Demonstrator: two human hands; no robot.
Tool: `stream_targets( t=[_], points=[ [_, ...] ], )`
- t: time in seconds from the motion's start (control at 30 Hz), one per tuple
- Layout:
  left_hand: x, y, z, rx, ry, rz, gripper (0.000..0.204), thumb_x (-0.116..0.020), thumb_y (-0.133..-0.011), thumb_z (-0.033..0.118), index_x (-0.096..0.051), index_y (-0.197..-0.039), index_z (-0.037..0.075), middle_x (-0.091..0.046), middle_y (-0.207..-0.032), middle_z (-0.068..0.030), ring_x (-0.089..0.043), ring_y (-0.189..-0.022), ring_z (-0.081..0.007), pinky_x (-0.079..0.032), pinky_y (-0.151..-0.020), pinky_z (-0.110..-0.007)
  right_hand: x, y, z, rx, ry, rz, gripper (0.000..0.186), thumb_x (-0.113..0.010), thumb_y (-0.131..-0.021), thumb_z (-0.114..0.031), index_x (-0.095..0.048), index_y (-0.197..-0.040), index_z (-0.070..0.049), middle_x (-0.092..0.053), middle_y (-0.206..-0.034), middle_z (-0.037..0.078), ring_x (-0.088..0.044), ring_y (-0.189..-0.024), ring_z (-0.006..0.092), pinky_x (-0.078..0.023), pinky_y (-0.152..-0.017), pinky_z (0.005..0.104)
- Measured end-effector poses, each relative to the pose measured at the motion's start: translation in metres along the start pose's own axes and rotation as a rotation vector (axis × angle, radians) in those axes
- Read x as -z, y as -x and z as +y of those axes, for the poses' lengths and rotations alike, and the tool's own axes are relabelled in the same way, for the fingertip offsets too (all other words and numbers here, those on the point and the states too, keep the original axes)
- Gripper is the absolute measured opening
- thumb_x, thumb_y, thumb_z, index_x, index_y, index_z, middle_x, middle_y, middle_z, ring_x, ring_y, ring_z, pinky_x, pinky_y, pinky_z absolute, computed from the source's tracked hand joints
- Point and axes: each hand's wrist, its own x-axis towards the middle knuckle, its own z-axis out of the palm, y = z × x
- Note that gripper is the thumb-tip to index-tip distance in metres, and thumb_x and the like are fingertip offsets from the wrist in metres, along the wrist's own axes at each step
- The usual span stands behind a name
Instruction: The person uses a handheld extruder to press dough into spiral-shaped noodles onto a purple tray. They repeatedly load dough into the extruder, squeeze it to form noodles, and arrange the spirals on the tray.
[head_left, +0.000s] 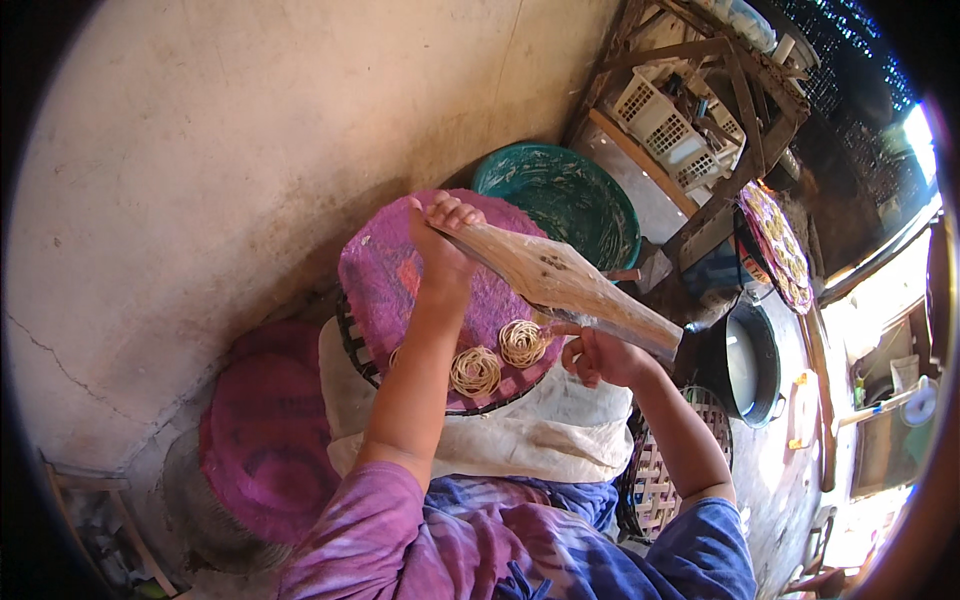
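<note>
A long, pale wooden piece [555, 270], worn and wider at its middle, slants across in front of me. My left hand [452, 213] is closed round its upper left end. Under its lower right part is my right hand [603, 358], partly covered by the wood. Its index finger stretches toward a coiled noodle nest [523, 343], while the other fingers bend loosely apart. Another noodle nest [475, 372] lies beside the first on a round tray covered with pink cloth [380, 260]. My left forearm hides part of the tray and most of a further coil.
Behind the tray stands a green basin [560, 190] with whitish smears. A pink cloth-covered round [265, 430] lies at left. To the right are a dark pan with pale liquid [742, 360], a woven basket [655, 470] and a round of coils [775, 245]. White crates [665, 125] sit behind.
</note>
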Motion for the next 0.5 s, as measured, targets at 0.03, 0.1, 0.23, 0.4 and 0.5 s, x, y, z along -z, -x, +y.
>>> stream_targets(
  t=[0.03,0.1,0.23,0.4,0.5],
  points=[
    [-0.007,-0.004,0.005,-0.009,-0.033,-0.019,0.042,-0.047,-0.098,0.046,-0.043,-0.064,0.022,-0.041,-0.054,0.0116,-0.042,-0.050,-0.0065,-0.043,-0.062,-0.027,-0.001,-0.006,0.002,0.042,0.456,0.094,0.060,-0.040,-0.099,-0.059,-0.049,-0.138,-0.015,-0.061,-0.083,0.014,-0.060,-0.060,0.0187,-0.050,-0.056,0.0299],
    [-0.024,-0.008,0.008,0.026,-0.051,-0.066,0.042,-0.047,-0.099,0.046,-0.042,-0.064,0.022,-0.040,-0.054,0.0117,-0.042,-0.049,-0.0063,-0.043,-0.061,-0.026,-0.006,-0.018,0.004,0.233,1.267,0.207,0.057,-0.045,-0.100,-0.052,-0.045,-0.142,-0.014,-0.062,-0.086,0.011,-0.064,-0.074,0.0197,-0.052,-0.064,0.0280],
    [-0.062,-0.020,0.009,0.204,0.030,-0.172,0.051,-0.040,-0.098,0.057,-0.043,-0.063,0.021,-0.039,-0.051,0.0084,-0.043,-0.049,-0.0109,-0.043,-0.060,-0.031,-0.021,-0.011,-0.023,0.424,1.473,0.361,0.058,-0.036,-0.103,-0.051,-0.047,-0.139,-0.007,-0.066,-0.114,0.017,-0.065,-0.099,0.0177,-0.051,-0.088,0.0290],
    [-0.058,-0.039,-0.006,0.134,-0.333,-0.030,0.053,-0.036,-0.098,0.061,-0.044,-0.065,0.020,-0.038,-0.052,0.0068,-0.043,-0.049,-0.0125,-0.042,-0.061,-0.034,-0.032,0.061,-0.091,0.096,0.423,0.153,0.076,-0.019,-0.099,-0.068,-0.050,-0.135,-0.008,-0.070,-0.093,0.013,-0.063,-0.066,0.0140,-0.053,-0.060,0.0259],
    [-0.014,-0.048,-0.031,0.139,-0.261,0.213,0.060,-0.031,-0.094,0.068,-0.046,-0.064,0.018,-0.040,-0.053,0.0020,-0.045,-0.053,-0.0187,-0.042,-0.064,-0.039,-0.037,0.060,-0.108,-0.174,0.696,0.422,0.079,-0.023,-0.096,-0.073,-0.053,-0.128,-0.007,-0.063,-0.073,0.009,-0.056,-0.053,0.0110,-0.046,-0.049,0.0253]
  ],
)
